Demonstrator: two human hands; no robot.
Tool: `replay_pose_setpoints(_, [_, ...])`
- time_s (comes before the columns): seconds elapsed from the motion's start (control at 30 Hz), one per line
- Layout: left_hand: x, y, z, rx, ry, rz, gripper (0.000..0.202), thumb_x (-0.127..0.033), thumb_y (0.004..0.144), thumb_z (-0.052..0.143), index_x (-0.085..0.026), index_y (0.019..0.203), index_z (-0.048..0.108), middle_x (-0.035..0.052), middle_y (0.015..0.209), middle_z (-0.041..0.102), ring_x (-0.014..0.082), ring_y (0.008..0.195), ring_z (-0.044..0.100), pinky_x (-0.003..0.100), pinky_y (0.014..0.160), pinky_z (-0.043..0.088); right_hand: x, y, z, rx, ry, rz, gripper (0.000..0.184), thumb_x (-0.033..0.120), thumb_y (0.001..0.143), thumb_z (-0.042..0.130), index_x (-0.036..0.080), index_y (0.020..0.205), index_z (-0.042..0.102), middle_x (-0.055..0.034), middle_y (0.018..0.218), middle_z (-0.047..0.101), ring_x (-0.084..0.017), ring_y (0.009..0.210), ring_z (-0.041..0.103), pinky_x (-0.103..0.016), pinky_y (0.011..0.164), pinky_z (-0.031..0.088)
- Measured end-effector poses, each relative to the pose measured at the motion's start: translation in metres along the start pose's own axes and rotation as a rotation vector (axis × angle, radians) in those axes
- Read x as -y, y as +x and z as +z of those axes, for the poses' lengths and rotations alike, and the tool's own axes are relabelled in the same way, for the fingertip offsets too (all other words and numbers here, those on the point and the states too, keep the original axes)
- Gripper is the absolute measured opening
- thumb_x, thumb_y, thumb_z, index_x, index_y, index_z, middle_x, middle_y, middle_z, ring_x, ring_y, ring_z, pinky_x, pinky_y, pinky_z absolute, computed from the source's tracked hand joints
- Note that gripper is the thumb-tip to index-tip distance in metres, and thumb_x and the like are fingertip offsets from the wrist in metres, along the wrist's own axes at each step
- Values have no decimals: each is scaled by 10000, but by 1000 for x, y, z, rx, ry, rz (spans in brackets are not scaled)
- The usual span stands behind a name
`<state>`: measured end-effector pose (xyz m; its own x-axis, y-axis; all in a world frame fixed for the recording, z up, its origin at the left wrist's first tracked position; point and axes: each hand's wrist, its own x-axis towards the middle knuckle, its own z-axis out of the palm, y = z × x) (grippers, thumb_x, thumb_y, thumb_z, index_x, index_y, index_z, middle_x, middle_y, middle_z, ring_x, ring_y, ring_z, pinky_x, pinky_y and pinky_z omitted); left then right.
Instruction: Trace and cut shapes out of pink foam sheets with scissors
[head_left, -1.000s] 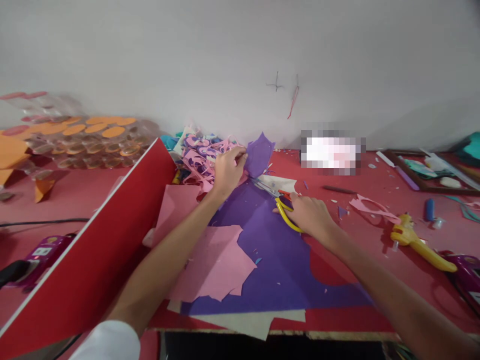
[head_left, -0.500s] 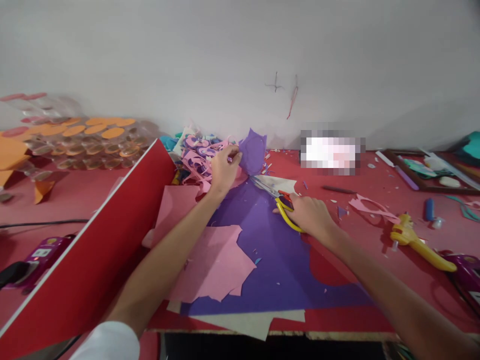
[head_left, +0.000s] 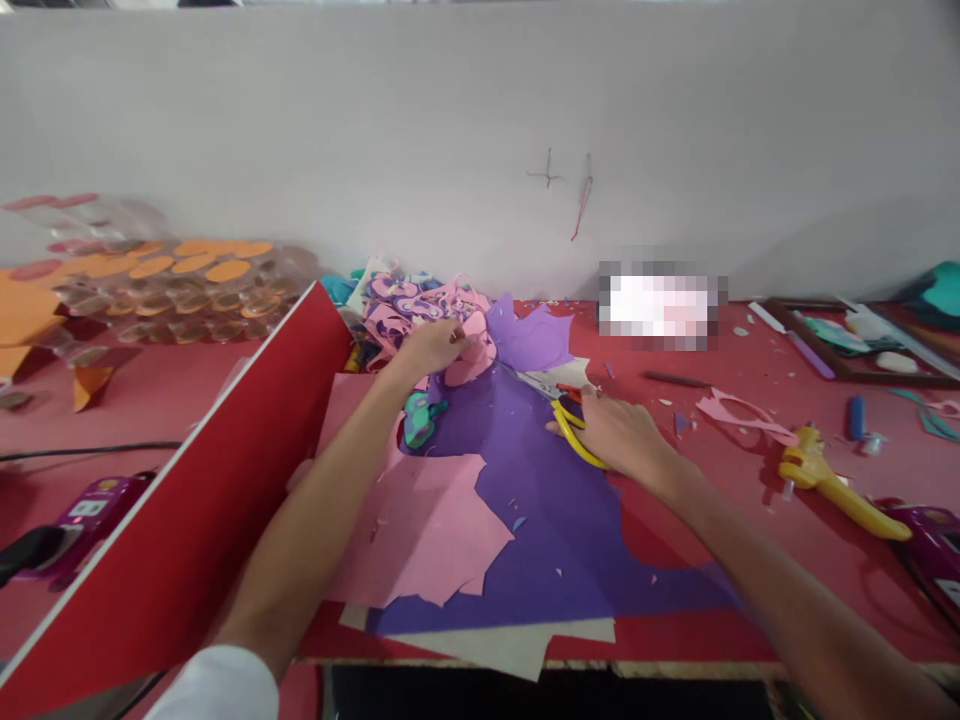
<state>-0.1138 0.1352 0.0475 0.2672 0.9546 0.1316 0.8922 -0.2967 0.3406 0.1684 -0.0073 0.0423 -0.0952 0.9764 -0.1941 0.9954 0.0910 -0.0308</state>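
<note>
My right hand [head_left: 619,425] grips a pair of scissors [head_left: 574,425] with yellow and red handles, its blades pointing to the upper left over a purple sheet [head_left: 540,540]. My left hand [head_left: 433,348] is closed, fingertips pinched at the edge of a small pink craft sheet piece [head_left: 474,352] with a curved outline. Right of that piece, a purple cutout with a jagged edge [head_left: 534,338] lies beyond the blade tips. Below my left wrist rests a teal and purple patterned piece [head_left: 420,420]. A larger pink sheet with a jagged edge [head_left: 435,520] covers part of the purple sheet.
A heap of pink and purple scraps [head_left: 405,300] sits against the wall. The red board [head_left: 225,480] stands slanted at left, beyond it clear cups with orange discs [head_left: 191,265]. At right are a yellow glue gun [head_left: 840,490], a brown stick [head_left: 677,379] and a tray [head_left: 862,380].
My left hand has let go of the purple cutout, which now lies flat farther right, and moved slightly left and down to the pink piece. The patterned piece has come into view. The scissors stayed nearly still.
</note>
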Motion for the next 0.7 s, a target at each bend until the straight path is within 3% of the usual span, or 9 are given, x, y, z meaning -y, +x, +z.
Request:
replay_pose_setpoints(0.1, [0, -4, 7, 181, 38, 37, 312, -441, 840, 623, -197, 1030, 669, 109, 988, 757, 244, 854, 702, 302, 730, 504, 0, 0, 0, -13, -8, -4, 786, 792, 948, 307, 96, 1219, 553, -250, 1109, 723, -376, 1039, 727, -412, 809, 533])
replay_pose_setpoints(0.2, [-4, -6, 12, 248, -20, 82, 344, -436, 808, 660, -206, 1064, 660, 98, 982, 763, 232, 834, 705, 295, 717, 509, 1, 0, 1, -17, -19, -4, 766, 788, 948, 323, 102, 1193, 559, -246, 1114, 721, -372, 1043, 726, -399, 808, 530])
replay_pose_setpoints(0.37, [-1, -3, 4, 254, -70, 101, 346, -381, 775, 649, -203, 1071, 664, 83, 953, 753, 218, 800, 694, 283, 677, 498, 0, 0, 4, -22, -21, -1, 788, 800, 939, 316, 97, 1205, 554, -247, 1108, 722, -377, 1010, 731, -416, 791, 537])
replay_pose_setpoints(0.53, [7, 1, -6, 276, -33, 114, 141, -305, 752, 596, -195, 808, 664, 70, 823, 727, 233, 780, 683, 309, 670, 479, -2, 1, 5, -34, -5, 1, 809, 816, 930, 298, 102, 1210, 556, -246, 1091, 724, -380, 1006, 733, -434, 805, 536])
replay_pose_setpoints(0.7, [1, -4, -6, 290, -27, 123, 325, -460, 826, 602, -200, 1013, 657, 90, 1018, 756, 236, 893, 692, 292, 727, 497, -1, 1, 5, -30, -6, 6, 823, 816, 931, 294, 96, 1232, 555, -253, 1095, 723, -386, 1007, 733, -449, 805, 541])
